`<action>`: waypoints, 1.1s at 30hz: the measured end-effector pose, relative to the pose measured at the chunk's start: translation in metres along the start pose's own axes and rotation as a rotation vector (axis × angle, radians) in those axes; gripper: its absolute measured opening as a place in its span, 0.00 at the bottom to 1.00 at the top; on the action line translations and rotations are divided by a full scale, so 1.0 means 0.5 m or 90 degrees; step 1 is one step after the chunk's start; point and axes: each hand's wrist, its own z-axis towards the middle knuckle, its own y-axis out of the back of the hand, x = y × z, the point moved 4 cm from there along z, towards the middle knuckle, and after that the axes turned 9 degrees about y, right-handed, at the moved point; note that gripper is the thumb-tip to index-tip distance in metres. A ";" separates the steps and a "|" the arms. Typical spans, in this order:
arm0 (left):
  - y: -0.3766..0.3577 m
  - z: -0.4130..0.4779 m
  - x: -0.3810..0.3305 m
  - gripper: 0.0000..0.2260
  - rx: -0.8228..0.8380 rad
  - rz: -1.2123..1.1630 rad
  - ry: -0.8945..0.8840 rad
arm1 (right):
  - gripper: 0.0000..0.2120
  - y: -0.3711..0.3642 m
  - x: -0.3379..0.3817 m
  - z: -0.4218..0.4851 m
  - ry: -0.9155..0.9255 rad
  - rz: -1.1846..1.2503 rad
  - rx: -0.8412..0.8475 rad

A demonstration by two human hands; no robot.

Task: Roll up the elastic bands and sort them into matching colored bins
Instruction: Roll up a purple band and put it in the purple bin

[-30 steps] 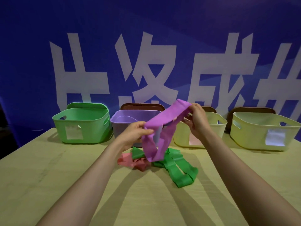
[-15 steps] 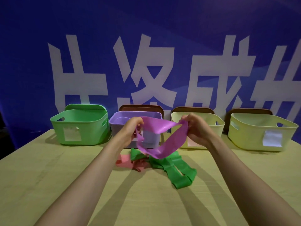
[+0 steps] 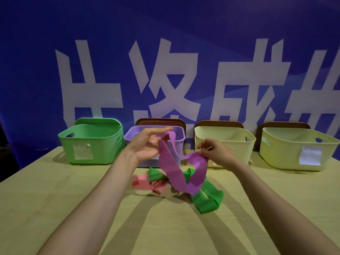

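A purple elastic band (image 3: 173,170) hangs in a loose loop between my two hands above the table. My left hand (image 3: 147,144) holds one end up in front of the purple bin (image 3: 132,138). My right hand (image 3: 215,151) pinches the other end, lower and to the right. Beneath the loop a green band (image 3: 207,201) and a pink band (image 3: 145,183) lie tangled on the table. The green bin (image 3: 92,142) stands at the far left.
Two pale yellow bins (image 3: 239,144) (image 3: 298,150) stand right of the purple one, all in a row against a blue banner. Brown lids lean behind three bins. The wooden table (image 3: 55,199) stretches toward me on both sides of my arms.
The purple band has dropped from a raised, stretched hold into a longer hanging loop. My right hand has come down and my left palm has turned upward.
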 end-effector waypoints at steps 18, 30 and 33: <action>-0.059 0.003 -0.019 0.14 -0.161 0.377 -0.368 | 0.07 0.022 0.156 0.008 0.282 0.044 -0.155; -0.086 0.017 0.043 0.06 -0.030 0.383 -0.214 | 0.06 0.055 0.223 0.016 0.275 0.216 -0.114; -0.045 0.043 0.107 0.06 -0.028 0.289 -0.167 | 0.07 0.060 0.222 0.018 0.263 0.189 -0.113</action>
